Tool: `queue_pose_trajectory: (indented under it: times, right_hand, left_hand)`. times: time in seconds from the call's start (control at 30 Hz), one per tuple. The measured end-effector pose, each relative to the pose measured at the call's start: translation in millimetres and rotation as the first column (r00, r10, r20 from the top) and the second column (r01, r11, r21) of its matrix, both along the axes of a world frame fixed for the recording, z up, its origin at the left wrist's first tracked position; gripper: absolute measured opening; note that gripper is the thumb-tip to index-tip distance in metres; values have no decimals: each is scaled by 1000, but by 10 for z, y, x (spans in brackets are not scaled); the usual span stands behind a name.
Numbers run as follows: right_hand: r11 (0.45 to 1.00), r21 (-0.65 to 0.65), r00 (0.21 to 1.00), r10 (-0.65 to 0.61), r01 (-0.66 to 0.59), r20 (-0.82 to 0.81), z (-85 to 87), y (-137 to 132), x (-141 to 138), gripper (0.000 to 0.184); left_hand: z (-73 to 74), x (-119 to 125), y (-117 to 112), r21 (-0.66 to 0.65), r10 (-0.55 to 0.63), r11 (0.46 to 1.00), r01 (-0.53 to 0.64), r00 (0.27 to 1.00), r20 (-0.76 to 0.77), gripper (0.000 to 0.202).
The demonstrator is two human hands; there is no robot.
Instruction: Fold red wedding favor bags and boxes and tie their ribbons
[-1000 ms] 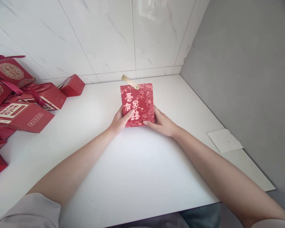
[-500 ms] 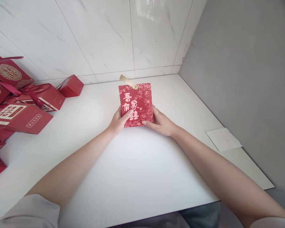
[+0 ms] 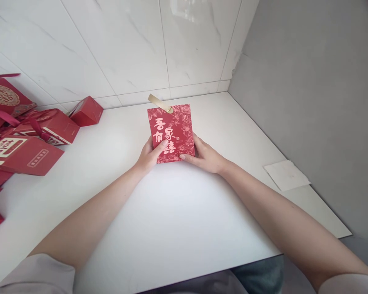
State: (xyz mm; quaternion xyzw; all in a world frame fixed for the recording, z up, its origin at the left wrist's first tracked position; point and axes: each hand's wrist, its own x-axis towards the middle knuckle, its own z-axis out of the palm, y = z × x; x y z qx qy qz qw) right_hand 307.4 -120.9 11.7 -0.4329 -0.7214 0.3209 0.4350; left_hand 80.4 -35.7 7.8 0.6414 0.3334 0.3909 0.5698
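A flat red gift box [image 3: 179,124] with pink Chinese characters and a floral print is held up above the table, its front turned toward me. A short gold ribbon [image 3: 158,102] sticks out to the left from a hole near its top edge. My left hand [image 3: 149,156] grips the lower left side, thumb across the front. On the lower right side, my right hand [image 3: 204,156] is closed around the edge with its thumb on the front. The other fingers of both hands are mostly hidden behind the box.
Several red boxes [image 3: 50,157] with dark red ribbons lie piled at the left of the white table [image 3: 178,220]. A folded white paper [image 3: 286,175] lies near the right edge. A marbled tile wall [image 3: 122,45] stands behind, a grey wall [image 3: 300,81] to the right.
The whole view has shifted slightly, so everything appears a little further left. Both hands keep the same grip on the red gift box.
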Motion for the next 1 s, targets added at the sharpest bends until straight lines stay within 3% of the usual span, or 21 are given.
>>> queue_pose_trajectory:
  times: [0.6,0.77,0.87,1.0]
  right_hand:
    - [999,-48,998,-23,25,53,9,-2,21,86]
    - [1000,6,986,23,-24,164,-15,8,39,98]
    - [997,57,980,32,-44,197,-34,4,26,92]
    - [999,54,976,-17,6,217,-29,-25,3,84]
  left_hand:
    - [2,3,1,-7,41,999,-41,999,6,59]
    - [76,12,-12,-93,95,992,-85,988,119,55]
    - [112,-1,-10,-142,108,986,-86,981,161,49]
    - [154,-17,-8,-114,56,993,-36,982,181,52]
